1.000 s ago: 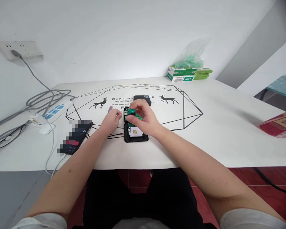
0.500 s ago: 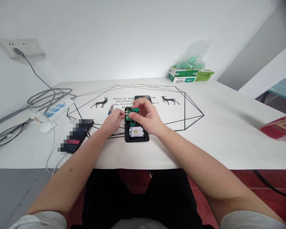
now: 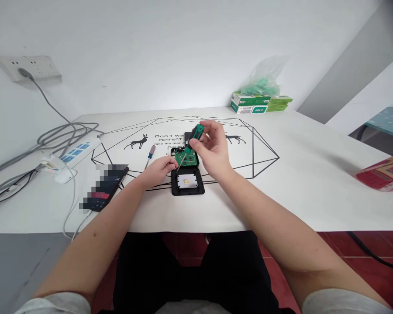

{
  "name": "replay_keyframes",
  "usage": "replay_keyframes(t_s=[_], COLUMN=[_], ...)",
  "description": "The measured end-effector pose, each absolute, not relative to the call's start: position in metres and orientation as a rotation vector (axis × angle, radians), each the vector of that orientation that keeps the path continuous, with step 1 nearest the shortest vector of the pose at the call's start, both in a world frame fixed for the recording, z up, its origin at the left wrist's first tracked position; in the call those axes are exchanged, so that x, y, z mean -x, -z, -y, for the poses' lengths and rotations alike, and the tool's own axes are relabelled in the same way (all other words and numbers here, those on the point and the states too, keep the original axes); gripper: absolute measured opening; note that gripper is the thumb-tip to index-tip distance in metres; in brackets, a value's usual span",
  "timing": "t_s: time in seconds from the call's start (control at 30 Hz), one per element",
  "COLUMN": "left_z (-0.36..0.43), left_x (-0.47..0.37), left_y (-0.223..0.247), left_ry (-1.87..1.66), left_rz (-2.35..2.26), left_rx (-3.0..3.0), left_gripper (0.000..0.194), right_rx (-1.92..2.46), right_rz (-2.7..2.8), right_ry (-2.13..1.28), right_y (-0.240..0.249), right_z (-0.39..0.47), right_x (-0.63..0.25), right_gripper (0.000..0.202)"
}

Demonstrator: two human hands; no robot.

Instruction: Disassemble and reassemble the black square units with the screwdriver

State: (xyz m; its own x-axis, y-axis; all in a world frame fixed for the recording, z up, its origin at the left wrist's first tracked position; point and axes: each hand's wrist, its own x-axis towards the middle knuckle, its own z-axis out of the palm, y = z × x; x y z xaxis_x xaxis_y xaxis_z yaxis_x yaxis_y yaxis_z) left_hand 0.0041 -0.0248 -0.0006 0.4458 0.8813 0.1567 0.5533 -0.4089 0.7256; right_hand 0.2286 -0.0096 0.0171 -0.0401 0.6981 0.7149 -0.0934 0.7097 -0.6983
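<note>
My right hand (image 3: 214, 148) grips a screwdriver (image 3: 196, 132) with a green and black handle, tilted so its thin shaft slopes down to the left. Beside the screwdriver's tip, the fingers of my left hand (image 3: 160, 171) are pinched together; what they hold, if anything, is too small to make out. A green circuit board (image 3: 187, 160) sits in a black case half behind the shaft. In front of it lies the black cover (image 3: 199, 190), a pale square pad (image 3: 191, 180) inside it. A second screwdriver (image 3: 152, 151) with a purple and blue handle lies left of the board.
A phone (image 3: 108, 187) with a cable lies to the left, near a white power strip (image 3: 81, 150) and coiled grey cables (image 3: 60, 131). Green and white boxes (image 3: 251, 104) stand against the wall. A red package (image 3: 383, 173) is at the right edge. Another dark phone-like object (image 3: 187, 138) is partly behind my right hand.
My right hand has lifted slightly and tilted the screwdriver, uncovering the circuit board. My left hand has moved a little right and toward me, to the screwdriver's tip.
</note>
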Motion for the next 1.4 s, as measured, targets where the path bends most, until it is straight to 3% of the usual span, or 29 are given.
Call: replay_keyframes(t_s=[0.27, 1.2, 1.4], left_z=[0.028, 0.034, 0.029], left_x=[-0.006, -0.009, -0.003], left_y=[0.000, -0.004, 0.002], left_ry=[-0.612, -0.575, -0.760], left_rz=[-1.146, -1.066, -1.098], left_rx=[-2.052, -2.066, -2.169], left_gripper=[0.020, 0.018, 0.030], right_rx=[0.594, 0.463, 0.491], right_rz=[1.484, 1.634, 1.635], right_ry=[-0.501, -0.749, -0.647], right_y=[-0.014, -0.020, -0.017], right_z=[0.004, 0.022, 0.023], right_x=[-0.232, -0.227, -0.228], right_gripper=[0.049, 0.042, 0.040])
